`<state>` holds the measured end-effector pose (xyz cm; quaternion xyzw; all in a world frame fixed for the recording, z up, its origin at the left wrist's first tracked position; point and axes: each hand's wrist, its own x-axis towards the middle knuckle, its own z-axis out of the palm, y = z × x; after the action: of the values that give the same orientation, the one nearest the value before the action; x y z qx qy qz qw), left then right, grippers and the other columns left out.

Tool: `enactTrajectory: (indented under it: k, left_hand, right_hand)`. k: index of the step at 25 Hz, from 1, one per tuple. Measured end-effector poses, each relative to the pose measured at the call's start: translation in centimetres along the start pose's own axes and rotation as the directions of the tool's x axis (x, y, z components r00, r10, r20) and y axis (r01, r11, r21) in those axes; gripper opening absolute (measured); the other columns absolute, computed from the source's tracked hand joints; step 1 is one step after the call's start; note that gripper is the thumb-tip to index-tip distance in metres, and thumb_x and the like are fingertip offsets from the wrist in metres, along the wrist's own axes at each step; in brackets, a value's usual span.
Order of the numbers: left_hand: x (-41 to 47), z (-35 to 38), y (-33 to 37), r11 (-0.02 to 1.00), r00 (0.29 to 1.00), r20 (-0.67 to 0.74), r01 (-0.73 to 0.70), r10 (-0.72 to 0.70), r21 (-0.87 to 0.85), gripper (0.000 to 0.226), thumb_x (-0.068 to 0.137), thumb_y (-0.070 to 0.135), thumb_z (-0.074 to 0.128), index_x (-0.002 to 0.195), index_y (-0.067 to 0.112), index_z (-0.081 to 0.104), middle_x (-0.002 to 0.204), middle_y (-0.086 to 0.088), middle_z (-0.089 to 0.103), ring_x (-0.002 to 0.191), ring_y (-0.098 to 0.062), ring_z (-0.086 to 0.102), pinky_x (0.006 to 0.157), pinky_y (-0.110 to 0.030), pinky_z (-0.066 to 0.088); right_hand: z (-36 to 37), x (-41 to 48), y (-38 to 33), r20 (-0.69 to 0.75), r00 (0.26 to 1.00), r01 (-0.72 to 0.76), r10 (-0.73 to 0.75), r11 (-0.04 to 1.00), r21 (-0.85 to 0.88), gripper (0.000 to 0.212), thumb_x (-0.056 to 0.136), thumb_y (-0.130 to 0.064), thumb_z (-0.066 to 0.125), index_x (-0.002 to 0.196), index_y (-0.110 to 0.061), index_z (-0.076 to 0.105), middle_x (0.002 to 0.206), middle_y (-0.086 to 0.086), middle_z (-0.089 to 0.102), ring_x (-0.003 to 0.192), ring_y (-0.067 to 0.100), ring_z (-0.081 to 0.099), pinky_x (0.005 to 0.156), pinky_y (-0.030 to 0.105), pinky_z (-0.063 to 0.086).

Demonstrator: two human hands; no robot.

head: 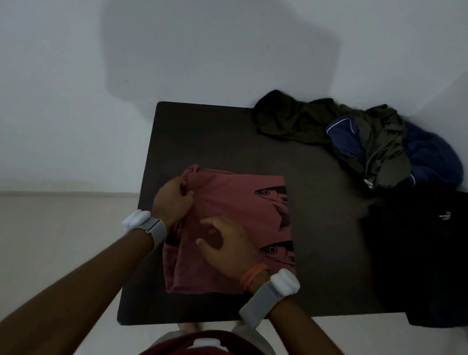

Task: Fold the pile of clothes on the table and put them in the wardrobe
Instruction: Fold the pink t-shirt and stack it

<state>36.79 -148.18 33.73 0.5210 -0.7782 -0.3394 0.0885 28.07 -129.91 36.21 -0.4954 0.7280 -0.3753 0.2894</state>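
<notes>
Toward the near-left corner of the table [230,137]: one pink shirt [233,205], fish print, partly folded, lying flat. Its long axis runs from the far edge to the near edge. Both my hands are at it, so there is nothing to reach for.

Left hand [173,199]: at the shirt's far-left corner, fingers curled, pinching a fold of cloth there.

Right hand [229,247]: over the shirt's middle, palm down, fingers spread and loose, holding nothing. Whether it presses the cloth or hovers just above, I cannot tell.

Judgement: the next fold likely crosses the long axis, far end toward near end. My left hand, holding that end, is placed to lead.

Far-right corner: pile of clothes [371,144], olive, grey and blue, unfolded.

Right edge: black garment [424,250], reaching past the near-right corner.
</notes>
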Motion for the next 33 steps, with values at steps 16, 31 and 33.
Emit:
enactTrajectory:
  k: [16,31,33]
  left_hand:
    - [1.9,-2.7,-3.9,0.944,0.983,0.009,0.178,-0.183,-0.278,0.025,0.090,0.000,0.050,0.105,0.011,0.066,0.105,-0.018,0.069,0.091,-0.034,0.066,0.082,-0.041,0.056]
    - [-0.2,1.0,6.0,0.478,0.850,0.526,0.477,-0.036,-0.738,0.018,0.096,0.016,0.054,0.111,0.016,0.066,0.108,-0.009,0.072,0.102,-0.026,0.067,0.095,-0.044,0.053]
    - [-1.0,2.6,8.4,0.571,0.910,0.414,0.346,-0.011,-0.745,0.010,0.098,0.012,0.058,0.106,0.014,0.063,0.095,-0.009,0.070,0.088,-0.027,0.066,0.083,-0.041,0.056]
  right_hand:
    - [0.5,-0.6,0.2,0.059,0.994,-0.090,0.094,0.994,-0.062,0.044,0.103,-0.029,0.055,0.143,-0.012,0.051,0.135,0.002,0.060,0.120,0.009,0.055,0.103,0.006,0.036]
    - [-13.8,2.2,-6.6,0.045,0.867,-0.241,0.496,0.339,0.909,0.027,0.101,-0.015,0.051,0.121,-0.005,0.067,0.115,0.011,0.074,0.108,0.026,0.071,0.097,0.038,0.054]
    - [-14.3,1.9,-7.2,-0.019,0.870,-0.230,0.492,0.441,0.868,0.024,0.102,-0.016,0.051,0.118,-0.011,0.068,0.114,0.007,0.075,0.106,0.022,0.072,0.094,0.034,0.056]
